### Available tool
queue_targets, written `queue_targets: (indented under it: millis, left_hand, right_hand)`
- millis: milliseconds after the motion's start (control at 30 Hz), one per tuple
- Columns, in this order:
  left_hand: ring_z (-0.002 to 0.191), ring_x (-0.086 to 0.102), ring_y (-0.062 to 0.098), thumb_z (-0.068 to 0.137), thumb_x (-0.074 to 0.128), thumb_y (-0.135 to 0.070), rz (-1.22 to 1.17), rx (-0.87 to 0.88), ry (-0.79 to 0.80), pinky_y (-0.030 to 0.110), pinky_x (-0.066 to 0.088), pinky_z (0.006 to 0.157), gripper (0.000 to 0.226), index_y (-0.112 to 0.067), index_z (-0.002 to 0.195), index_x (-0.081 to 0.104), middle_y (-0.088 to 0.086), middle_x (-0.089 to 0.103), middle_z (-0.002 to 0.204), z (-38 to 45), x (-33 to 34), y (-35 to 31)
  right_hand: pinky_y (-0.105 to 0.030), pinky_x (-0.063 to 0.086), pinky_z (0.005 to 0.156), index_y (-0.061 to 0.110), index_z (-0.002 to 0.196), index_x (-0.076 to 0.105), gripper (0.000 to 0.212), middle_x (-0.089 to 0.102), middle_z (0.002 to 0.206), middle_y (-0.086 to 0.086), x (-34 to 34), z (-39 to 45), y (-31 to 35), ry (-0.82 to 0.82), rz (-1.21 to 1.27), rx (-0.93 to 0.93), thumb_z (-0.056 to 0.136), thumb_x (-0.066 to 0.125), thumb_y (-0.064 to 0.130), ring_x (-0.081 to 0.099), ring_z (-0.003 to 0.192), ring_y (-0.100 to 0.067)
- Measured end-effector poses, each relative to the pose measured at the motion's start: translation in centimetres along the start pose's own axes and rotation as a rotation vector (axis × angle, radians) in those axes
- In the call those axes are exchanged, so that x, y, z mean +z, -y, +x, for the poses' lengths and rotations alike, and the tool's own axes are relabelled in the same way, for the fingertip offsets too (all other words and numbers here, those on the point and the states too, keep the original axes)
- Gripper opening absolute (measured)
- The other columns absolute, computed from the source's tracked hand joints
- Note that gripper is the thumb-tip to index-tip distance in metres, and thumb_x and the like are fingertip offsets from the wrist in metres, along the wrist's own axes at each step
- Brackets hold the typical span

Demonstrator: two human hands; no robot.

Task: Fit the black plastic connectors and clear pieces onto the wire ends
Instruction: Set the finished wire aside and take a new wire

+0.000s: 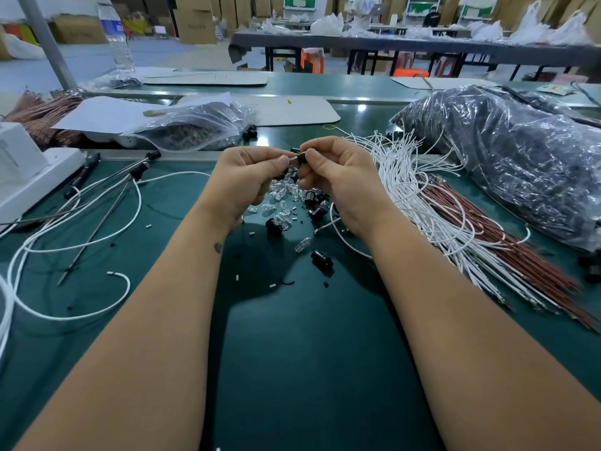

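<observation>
A small black connector (300, 158) is held up above the green counter (309, 353), pinched between the fingertips of both hands. The left hand (250, 177) is curled, its thumb and forefinger closed on the connector's left end; what lies between those fingertips is too small to be made out. The right hand (335, 177) is likewise curled, its thumb and forefinger gripping the connector's right side.

Directly beneath the hands, a loose scatter of clear pieces (283, 193) and further black connectors (313, 198) is spread on the counter. One clear piece (302, 245) and one black connector (322, 259) lie apart from the heap, nearer the person. Tiny white and black offcuts (272, 285) are strewn around them.

To the right, a thick bundle of white wires (419, 203) is laid beside a bundle of red-brown wires (481, 229), both fanned toward the counter's near right edge. Behind these, a large clear plastic bag of dark parts (520, 151) is seen. To the left, looped white wires with black connectors fitted (140, 169) are spread over the counter, and a smaller clear bag (195, 125) rests on the raised ledge behind. A water bottle (115, 37) stands at the far left.
</observation>
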State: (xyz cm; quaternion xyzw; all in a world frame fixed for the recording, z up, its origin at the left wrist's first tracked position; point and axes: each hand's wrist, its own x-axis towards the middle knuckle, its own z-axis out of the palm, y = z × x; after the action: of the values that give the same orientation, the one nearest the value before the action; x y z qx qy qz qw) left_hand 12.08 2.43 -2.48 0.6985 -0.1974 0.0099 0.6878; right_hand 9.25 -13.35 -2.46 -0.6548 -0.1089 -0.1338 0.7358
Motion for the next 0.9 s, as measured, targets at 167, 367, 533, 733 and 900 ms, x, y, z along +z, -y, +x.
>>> queue_targets:
  millis: [167,367,533,733,900]
  left_hand:
    - [0.055,0.053,0.002,0.091,0.063,-0.015,0.481,0.169,-0.181,0.02,0.041,0.057,0.014,-0.021,0.095,0.075,-0.011,0.068,0.068,-0.3,1.5,0.6]
    - [0.11,0.036,0.029,0.09,0.054,-0.023,1.195,0.315,-0.363,0.036,0.016,0.087,0.018,-0.021,0.09,0.072,0.0,0.056,0.108,-0.4,3.5,1.3]
    - [0.104,0.041,0.025,0.086,0.06,-0.007,1.213,0.445,-0.358,0.037,0.015,0.084,0.019,-0.022,0.087,0.071,-0.012,0.069,0.092,-0.6,4.6,1.2]
    - [0.097,0.04,0.021,0.09,0.053,-0.004,1.136,0.432,-0.213,0.035,0.018,0.085,0.022,-0.023,0.096,0.065,-0.01,0.07,0.096,-0.5,5.6,1.7]
    - [0.089,0.039,0.017,0.095,0.05,-0.009,0.923,0.383,-0.02,0.029,0.032,0.076,0.017,-0.013,0.101,0.065,-0.005,0.062,0.085,-0.4,5.7,2.1]
  right_hand:
    - [-0.028,0.054,0.057,0.006,0.096,0.062,0.005,0.066,0.07,-0.012,-0.4,-0.1,-0.3,-0.023,-0.415,-0.063,0.092,0.06,0.003,0.061,0.055,-0.015]
    - [-0.025,0.046,0.059,0.018,0.101,0.065,0.011,0.059,0.073,0.011,-2.1,0.5,1.2,-0.193,-0.964,-0.222,0.095,0.055,0.019,0.054,0.064,-0.005]
    - [-0.028,0.044,0.063,0.013,0.105,0.066,0.029,0.068,0.102,-0.004,-8.2,0.8,2.9,-0.718,-1.144,0.005,0.091,0.043,0.001,0.059,0.084,-0.02]
    - [-0.051,0.037,0.105,0.007,0.126,0.055,0.034,0.047,0.139,-0.019,-12.6,-1.2,1.6,-0.781,-1.37,0.621,0.093,0.049,0.014,0.041,0.128,-0.038]
    - [-0.048,0.031,0.105,0.008,0.126,0.055,0.034,0.046,0.141,-0.017,-12.2,-1.1,1.4,-0.779,-1.443,0.64,0.094,0.047,0.012,0.037,0.13,-0.037]
